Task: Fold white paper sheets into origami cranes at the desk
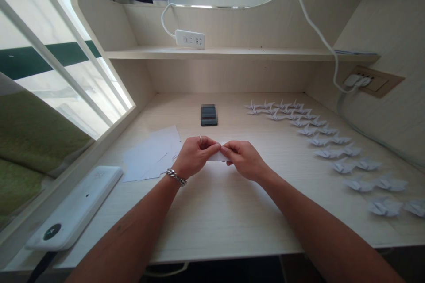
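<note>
A small folded piece of white paper (217, 157) is pinched between both hands above the middle of the desk. My left hand (196, 154), with a ring and a chain bracelet, grips its left side between thumb and fingers. On the right side, my right hand (245, 157) holds it the same way, the thumbs nearly meeting. Fingers cover much of the paper, so its exact fold cannot be made out. Loose white paper sheets (146, 154) lie overlapped just left of my left hand. Rows of white folded paper cranes (320, 140) stand along the desk's right side.
A dark phone-like object (209, 115) lies beyond my hands. A long white device (78, 208) with a round dark display rests at the left edge. On the shelf (232, 54) stands a white power strip (190, 39); a white cable (315, 28) runs to the wall socket (376, 82).
</note>
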`<state>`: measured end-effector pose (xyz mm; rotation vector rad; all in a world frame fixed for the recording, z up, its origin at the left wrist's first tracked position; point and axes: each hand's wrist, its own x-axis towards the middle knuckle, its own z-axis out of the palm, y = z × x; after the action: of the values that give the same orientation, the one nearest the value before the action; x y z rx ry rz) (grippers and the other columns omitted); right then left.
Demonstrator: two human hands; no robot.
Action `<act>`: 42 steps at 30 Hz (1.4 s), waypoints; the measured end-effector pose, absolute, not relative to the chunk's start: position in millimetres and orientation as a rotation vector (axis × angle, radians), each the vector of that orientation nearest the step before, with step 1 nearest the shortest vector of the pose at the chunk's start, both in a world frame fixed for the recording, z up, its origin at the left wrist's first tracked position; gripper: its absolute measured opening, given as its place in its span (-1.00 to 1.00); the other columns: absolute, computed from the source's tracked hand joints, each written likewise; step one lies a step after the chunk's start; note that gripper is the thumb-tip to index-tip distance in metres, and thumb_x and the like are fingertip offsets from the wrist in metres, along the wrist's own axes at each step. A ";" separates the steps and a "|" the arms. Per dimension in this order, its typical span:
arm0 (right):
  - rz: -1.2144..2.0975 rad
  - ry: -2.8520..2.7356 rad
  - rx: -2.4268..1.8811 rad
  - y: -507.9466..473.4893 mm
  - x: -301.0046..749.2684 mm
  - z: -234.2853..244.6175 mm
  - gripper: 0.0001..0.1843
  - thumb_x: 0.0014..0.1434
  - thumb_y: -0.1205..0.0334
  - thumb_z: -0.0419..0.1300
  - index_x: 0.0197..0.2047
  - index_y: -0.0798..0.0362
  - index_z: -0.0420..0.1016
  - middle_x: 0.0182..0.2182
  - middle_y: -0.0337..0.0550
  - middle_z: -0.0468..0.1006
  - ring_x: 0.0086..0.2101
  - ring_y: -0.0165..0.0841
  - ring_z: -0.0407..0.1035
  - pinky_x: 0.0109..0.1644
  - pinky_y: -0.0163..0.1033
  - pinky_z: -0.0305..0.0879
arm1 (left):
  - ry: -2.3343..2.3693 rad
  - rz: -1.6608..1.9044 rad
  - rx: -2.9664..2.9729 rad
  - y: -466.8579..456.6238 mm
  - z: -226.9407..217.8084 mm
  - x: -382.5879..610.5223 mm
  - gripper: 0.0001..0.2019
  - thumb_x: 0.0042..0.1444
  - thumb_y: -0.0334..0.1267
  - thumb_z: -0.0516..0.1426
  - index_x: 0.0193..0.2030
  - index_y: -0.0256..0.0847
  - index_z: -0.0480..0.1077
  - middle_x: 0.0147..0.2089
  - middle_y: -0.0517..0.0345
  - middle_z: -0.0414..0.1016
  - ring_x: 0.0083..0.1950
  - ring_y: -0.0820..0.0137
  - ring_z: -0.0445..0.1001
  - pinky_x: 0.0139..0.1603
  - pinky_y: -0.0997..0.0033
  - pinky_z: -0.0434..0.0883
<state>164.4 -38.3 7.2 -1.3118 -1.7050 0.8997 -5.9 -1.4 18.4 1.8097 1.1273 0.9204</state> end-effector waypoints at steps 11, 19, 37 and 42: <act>0.899 -1.701 -1.293 -37.7 164.3 5.3 -0.71 0.20 0.09 0.10 -0.47 0.06 0.43 -0.58 -0.25 0.45 -0.52 -0.40 0.37 -0.42 -0.31 0.20 | 1.118 0.929 1.722 -0.3 17.0 -5.1 -0.73 -0.02 -0.07 0.23 -0.45 -0.29 0.52 -0.50 0.15 0.48 -0.48 0.47 0.33 -0.48 0.50 0.23; 1.014 -1.614 -1.257 -34.9 164.1 4.7 -0.73 0.15 0.11 0.13 -0.49 0.08 0.42 -0.58 -0.25 0.43 -0.55 -0.42 0.35 -0.44 -0.32 0.24 | 1.067 0.943 1.630 -0.4 18.1 -2.9 -0.63 0.08 -0.02 0.14 -0.55 -0.29 0.40 -0.58 0.22 0.33 -0.52 0.52 0.23 -0.53 0.51 0.16; 0.946 -1.621 -1.328 -34.8 164.9 3.3 -0.69 0.17 0.07 0.13 -0.50 0.08 0.42 -0.60 -0.23 0.46 -0.55 -0.42 0.34 -0.45 -0.32 0.20 | 1.060 0.888 1.849 0.3 14.2 -3.3 -0.71 0.07 -0.05 0.15 -0.39 -0.28 0.47 -0.45 0.15 0.46 -0.44 0.45 0.34 -0.42 0.47 0.26; 1.047 -1.529 -1.273 -32.3 163.9 0.4 -0.72 0.13 0.07 0.17 -0.47 0.11 0.47 -0.56 -0.18 0.51 -0.55 -0.42 0.35 -0.45 -0.31 0.24 | 1.113 0.991 1.751 0.8 13.4 -1.5 -0.72 0.05 -0.06 0.17 -0.42 -0.29 0.45 -0.49 0.16 0.43 -0.47 0.47 0.31 -0.45 0.48 0.24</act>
<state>163.9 -32.3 0.4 -1.2732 -1.5294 1.0472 -1.5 0.8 13.4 1.7508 1.1127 0.9913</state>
